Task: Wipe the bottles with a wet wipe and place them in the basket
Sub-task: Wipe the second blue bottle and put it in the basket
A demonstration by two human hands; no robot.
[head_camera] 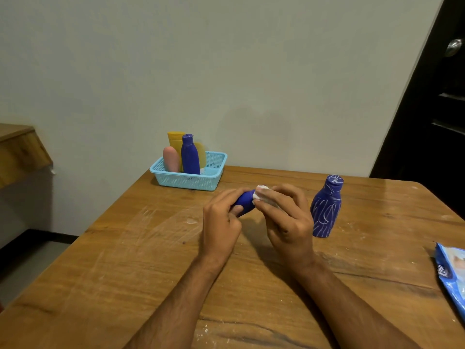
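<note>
Curling round a blue bottle [244, 201], left fingers [230, 197] grip it; right fingers [281, 195] apparently pinch the wipe [263, 196].

wipes pack [453, 278] – print (sideways), unreadable

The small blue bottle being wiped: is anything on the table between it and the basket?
Nothing visible. Bare wooden table lies between the small blue bottle in both hands and the light blue plastic basket; the scribbled blue bottle stands off right.
</note>
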